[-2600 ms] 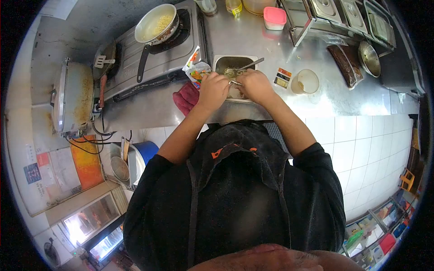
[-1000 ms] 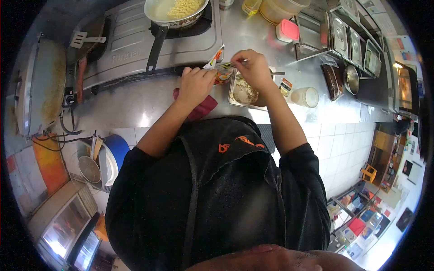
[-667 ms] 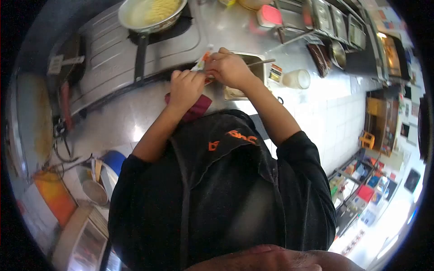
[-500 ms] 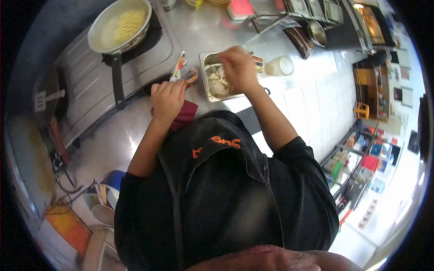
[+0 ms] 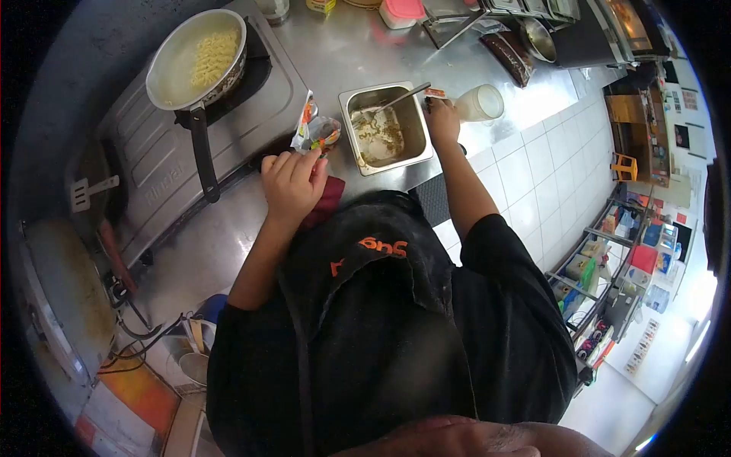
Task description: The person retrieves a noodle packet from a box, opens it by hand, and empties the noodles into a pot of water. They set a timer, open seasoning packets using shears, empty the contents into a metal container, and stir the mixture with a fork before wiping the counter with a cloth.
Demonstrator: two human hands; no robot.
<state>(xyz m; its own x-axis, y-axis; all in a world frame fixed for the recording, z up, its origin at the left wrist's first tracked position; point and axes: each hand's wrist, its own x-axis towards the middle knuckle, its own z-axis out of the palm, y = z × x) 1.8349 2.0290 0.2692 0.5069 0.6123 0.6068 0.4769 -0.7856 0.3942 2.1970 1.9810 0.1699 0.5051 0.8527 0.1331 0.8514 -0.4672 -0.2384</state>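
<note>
My left hand (image 5: 293, 183) is closed, fingertips pressed at the lower edge of a torn, shiny silver-and-orange wrapper (image 5: 316, 131). A dark red cloth (image 5: 329, 199) lies partly under that hand. To the right stands a rectangular steel container (image 5: 349, 141) with brown residue on its bottom. A metal utensil (image 5: 403, 99) leans in it, handle over the far right corner. My right hand (image 5: 443, 122) is down beside the container's right wall, fingers curled round something dark that I cannot make out. Just beyond its fingers lies a small orange-and-white packet (image 5: 434, 93).
A pan (image 5: 164, 80) with noodles (image 5: 213, 59) sits on the stove (image 5: 164, 145), its black handle (image 5: 203, 156) pointing toward me. A cloudy jar (image 5: 481, 103) stands right of my right hand. Farther back are a pink-lidded tub (image 5: 402, 14), a dark bag (image 5: 508, 57) and a steel bowl (image 5: 539, 39).
My right hand has moved from above the steel container to the counter on its right. My left hand has shifted slightly toward me, still at the wrapper.
</note>
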